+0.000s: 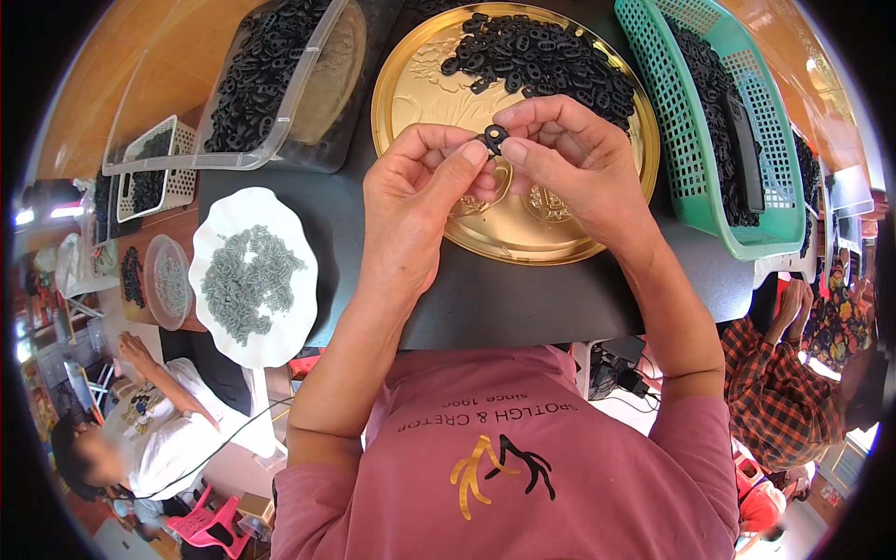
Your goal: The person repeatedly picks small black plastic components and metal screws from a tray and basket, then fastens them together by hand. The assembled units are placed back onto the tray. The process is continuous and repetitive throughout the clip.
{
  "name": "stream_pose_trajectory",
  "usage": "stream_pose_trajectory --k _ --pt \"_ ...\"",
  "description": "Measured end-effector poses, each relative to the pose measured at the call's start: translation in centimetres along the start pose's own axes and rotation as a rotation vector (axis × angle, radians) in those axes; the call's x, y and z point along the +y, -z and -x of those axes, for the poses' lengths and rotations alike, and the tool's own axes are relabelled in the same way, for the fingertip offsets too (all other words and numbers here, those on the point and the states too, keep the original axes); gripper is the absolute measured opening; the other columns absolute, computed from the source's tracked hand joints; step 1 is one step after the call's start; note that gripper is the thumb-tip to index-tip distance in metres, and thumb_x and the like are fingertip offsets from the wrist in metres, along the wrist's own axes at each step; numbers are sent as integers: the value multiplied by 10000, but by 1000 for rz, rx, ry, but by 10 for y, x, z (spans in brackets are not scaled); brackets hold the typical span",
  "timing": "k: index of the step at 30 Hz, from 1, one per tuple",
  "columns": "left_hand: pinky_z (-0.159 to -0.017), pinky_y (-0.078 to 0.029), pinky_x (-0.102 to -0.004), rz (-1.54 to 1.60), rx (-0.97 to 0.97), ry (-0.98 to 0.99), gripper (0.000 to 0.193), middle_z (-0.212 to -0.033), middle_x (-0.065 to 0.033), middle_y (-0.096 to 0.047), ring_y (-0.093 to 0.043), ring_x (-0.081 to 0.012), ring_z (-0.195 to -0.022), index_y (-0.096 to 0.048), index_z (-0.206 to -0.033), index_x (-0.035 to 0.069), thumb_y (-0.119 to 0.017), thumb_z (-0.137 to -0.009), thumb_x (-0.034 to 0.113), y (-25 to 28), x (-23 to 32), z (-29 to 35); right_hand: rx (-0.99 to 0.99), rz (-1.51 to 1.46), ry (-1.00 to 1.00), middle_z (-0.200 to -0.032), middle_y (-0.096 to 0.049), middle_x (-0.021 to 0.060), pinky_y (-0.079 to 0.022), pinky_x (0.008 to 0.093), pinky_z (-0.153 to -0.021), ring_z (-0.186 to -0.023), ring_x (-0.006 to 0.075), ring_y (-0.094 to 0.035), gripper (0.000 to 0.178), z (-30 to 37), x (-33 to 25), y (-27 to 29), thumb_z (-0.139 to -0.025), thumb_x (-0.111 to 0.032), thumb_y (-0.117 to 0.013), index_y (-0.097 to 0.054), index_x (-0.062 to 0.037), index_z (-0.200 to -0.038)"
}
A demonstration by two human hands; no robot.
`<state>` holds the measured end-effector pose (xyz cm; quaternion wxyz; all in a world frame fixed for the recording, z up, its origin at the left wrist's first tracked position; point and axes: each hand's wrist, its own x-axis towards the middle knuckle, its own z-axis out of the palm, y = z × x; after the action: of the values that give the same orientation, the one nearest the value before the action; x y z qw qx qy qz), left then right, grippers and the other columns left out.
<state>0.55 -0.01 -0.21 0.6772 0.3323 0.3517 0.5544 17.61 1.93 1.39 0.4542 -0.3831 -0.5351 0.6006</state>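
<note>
Black piece [494,146] between left hand [409,191] and right hand [586,168]

A pink plastic stool [207,525] stands at the near left — close to a person in a white shirt [191,439]. On the right is a person in a checked shirt [777,403]; tangled black cables [623,375] show just past the worktop's near edge [523,322].
</note>
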Motion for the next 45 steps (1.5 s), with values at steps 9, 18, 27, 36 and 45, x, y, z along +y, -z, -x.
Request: stream_pose_trajectory --k 9,18,27,36,45 --pt "-658 -530 -231 -7 15 -9 110 -810 -98 -671 -637 -123 -687 -610 -950 -24 -652 -873 42 0 -2 0 56 67 42 -946 -648 40 -510 214 -671 -801 73 -600 201 2 0 -4 -864 -74 -659 -640 11 -1045" --pt "-655 -528 -233 -18 21 -26 95 -807 -116 -677 -635 -126 -676 -623 -928 -31 -658 -863 28 1 0 1 85 67 80 -928 -665 63 -512 223 -728 -818 86 -613 208 6 5 -12 -879 -61 -649 -640 24 -1069" --pt "-694 -530 -245 37 -30 -6 205 -891 -128 -673 -646 -134 -744 -580 -1050 -34 -647 -860 3 -3 4 2 19 -5 43 -918 -666 60 -514 233 -737 -818 93 -619 210 4 -2 -5 -884 -63 -641 -626 34 -1070" --pt "-698 -498 -216 -293 -165 -130 274 -906 -55 -654 -618 -95 -788 -577 -1074 -16 -684 -822 -13 -14 9 10 -197 -96 -162 -864 -653 71 -502 232 -675 -716 121 -623 315 1 -19 21 -850 -121 -692 -558 10 -1102" --pt "-610 -446 -204 -546 -103 -361 266 -844 -5 -588 -524 -58 -679 -623 -967 26 -763 -741 11 -6 -1 5 -85 81 -259 -691 -603 12 -438 195 -511 -554 53 -537 331 1 -24 15 -881 -334 -663 -652 -9 -819"
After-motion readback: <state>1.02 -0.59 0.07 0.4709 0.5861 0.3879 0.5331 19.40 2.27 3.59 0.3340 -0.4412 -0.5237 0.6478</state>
